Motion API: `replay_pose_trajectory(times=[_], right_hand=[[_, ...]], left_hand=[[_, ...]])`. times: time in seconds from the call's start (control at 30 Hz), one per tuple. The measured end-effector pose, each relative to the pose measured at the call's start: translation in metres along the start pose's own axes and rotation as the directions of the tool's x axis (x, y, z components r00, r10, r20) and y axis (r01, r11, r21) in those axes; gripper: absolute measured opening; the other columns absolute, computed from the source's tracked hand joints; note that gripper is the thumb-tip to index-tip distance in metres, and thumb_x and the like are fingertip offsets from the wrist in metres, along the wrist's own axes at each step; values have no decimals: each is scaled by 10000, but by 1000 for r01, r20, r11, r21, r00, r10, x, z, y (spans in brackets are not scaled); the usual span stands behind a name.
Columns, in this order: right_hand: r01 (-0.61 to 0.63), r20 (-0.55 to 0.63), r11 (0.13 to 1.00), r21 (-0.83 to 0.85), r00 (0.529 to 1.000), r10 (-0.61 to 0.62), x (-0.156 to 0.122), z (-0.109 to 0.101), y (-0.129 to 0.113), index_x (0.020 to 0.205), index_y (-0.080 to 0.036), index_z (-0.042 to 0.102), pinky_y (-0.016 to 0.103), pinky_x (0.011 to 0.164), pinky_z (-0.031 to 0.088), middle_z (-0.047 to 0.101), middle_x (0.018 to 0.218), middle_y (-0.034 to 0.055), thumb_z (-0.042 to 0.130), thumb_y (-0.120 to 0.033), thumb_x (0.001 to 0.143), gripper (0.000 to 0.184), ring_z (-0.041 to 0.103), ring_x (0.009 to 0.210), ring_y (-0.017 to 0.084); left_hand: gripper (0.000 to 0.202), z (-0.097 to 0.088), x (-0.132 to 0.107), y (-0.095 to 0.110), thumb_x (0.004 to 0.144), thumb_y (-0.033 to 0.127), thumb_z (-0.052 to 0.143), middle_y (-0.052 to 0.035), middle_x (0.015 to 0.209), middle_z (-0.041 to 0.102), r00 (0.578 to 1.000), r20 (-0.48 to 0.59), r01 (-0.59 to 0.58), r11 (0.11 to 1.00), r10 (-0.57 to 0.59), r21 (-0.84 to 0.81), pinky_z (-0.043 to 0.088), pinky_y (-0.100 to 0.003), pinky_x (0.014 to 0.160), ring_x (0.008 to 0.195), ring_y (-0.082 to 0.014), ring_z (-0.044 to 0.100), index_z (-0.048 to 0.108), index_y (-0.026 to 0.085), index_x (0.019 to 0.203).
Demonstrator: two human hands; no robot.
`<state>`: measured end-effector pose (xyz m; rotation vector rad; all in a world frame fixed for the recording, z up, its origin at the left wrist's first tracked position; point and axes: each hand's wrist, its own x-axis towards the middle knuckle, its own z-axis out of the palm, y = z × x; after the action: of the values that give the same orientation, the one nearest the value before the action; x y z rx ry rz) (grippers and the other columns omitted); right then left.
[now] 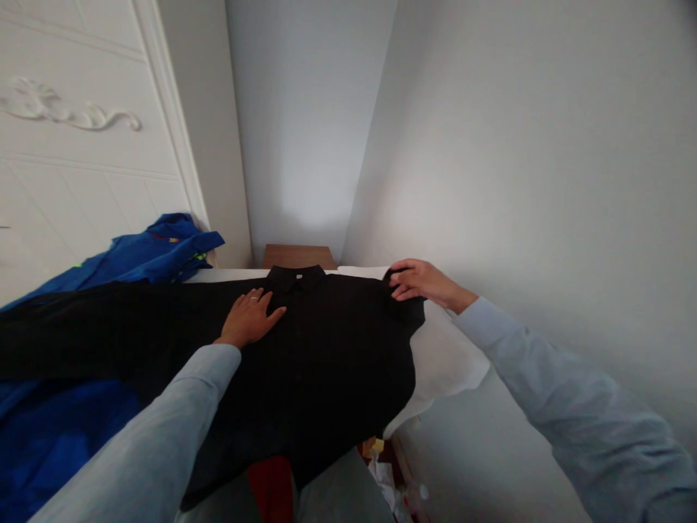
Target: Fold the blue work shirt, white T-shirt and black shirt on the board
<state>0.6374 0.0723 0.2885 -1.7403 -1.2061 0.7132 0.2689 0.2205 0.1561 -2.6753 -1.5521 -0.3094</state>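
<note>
A black collared shirt point(343, 341) lies spread front side up, its collar towards the far edge. One long sleeve stretches out to the left. My left hand point(249, 318), with a ring on one finger, rests flat on the shirt's chest beside the collar, fingers extended. At the shirt's right shoulder, my right hand point(417, 282) has its fingers curled on the black fabric, where the sleeve looks folded over. Under that side, a white cloth point(443, 352) sticks out. The surface below the shirt is mostly hidden.
Blue garments point(157, 250) lie at the left, partly under the black sleeve. A white cabinet point(81, 138) stands behind them, and a grey wall point(534, 167) closes off the right. Something red point(271, 488) hangs at the front. Small items point(384, 472) sit low down by the wall.
</note>
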Motion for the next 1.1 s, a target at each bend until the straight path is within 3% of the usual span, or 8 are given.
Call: replay_pose_trajectory(times=[0.07, 0.23, 0.4, 0.53, 0.67, 0.77, 0.93, 1.1], right_hand=[[96, 271, 984, 148, 953, -133, -13, 26, -21, 1042, -180, 644, 322, 683, 639, 728, 846, 53, 830, -236, 729, 368, 713, 719, 171], [184, 174, 965, 187, 961, -216, -20, 38, -37, 1013, -160, 651, 319, 742, 635, 736, 876, 68, 758, -244, 798, 254, 727, 752, 167], [252, 241, 954, -163, 948, -209, -14, 22, 4, 1157, -160, 643, 441, 853, 604, 731, 1041, 132, 717, -324, 816, 385, 721, 911, 240], [482, 527, 764, -429, 820, -222, -36, 33, 39, 1416, -176, 523, 515, 1158, 356, 508, 1479, 177, 691, -471, 840, 669, 475, 1370, 318], [551, 698, 681, -481, 711, -82, -61, 50, 63, 1515, -124, 405, 485, 1233, 193, 274, 1614, 193, 616, -605, 873, 830, 220, 1503, 332], [550, 673, 680, -484, 731, -112, -64, 55, 72, 1528, -162, 388, 491, 1232, 196, 273, 1621, 168, 578, -630, 889, 814, 197, 1511, 320], [579, 496, 665, -472, 798, -343, -55, 47, 67, 1432, -217, 511, 504, 1179, 320, 475, 1512, 141, 537, -516, 947, 570, 416, 1413, 288], [553, 312, 634, -540, 831, -460, -62, 27, 57, 1006, -204, 707, 447, 932, 501, 681, 1023, 114, 546, -372, 942, 241, 632, 989, 258]], left_hand=[[746, 0, 0, 0, 951, 594, 335, -226, 1510, 452, 1000, -2, -1, 1000, 1, 2, 296, -466, 1162, 1417, -356, 398, 496, 56, 1442], [752, 0, -1, 0, 947, 598, 347, -227, 1509, 452, 1000, -14, 5, 1000, -6, -24, 289, -463, 1166, 1421, -353, 392, 493, 54, 1445], [752, 2, 0, 0, 944, 607, 345, -219, 1514, 450, 1000, -10, 9, 1000, -10, -24, 287, -470, 1164, 1422, -353, 390, 495, 66, 1445], [745, 2, 0, 0, 946, 602, 344, -216, 1517, 447, 1000, -12, 14, 999, -15, -32, 285, -477, 1162, 1424, -356, 386, 493, 72, 1447], [741, 4, -1, 0, 948, 597, 336, -225, 1508, 454, 1000, -25, -1, 999, 0, -32, 287, -481, 1157, 1422, -360, 388, 498, 65, 1438], [750, 5, -1, -1, 949, 611, 315, -216, 1509, 457, 1000, -29, -5, 1000, 4, -20, 280, -468, 1161, 1424, -351, 387, 496, 74, 1441], [750, 3, -1, 0, 948, 608, 320, -217, 1512, 453, 1000, -21, 1, 1000, -2, -26, 279, -470, 1160, 1423, -353, 386, 496, 71, 1442], [751, 0, -2, 2, 948, 603, 319, -222, 1517, 444, 1000, -8, 4, 1000, -4, -17, 278, -466, 1162, 1428, -348, 380, 494, 65, 1443]])
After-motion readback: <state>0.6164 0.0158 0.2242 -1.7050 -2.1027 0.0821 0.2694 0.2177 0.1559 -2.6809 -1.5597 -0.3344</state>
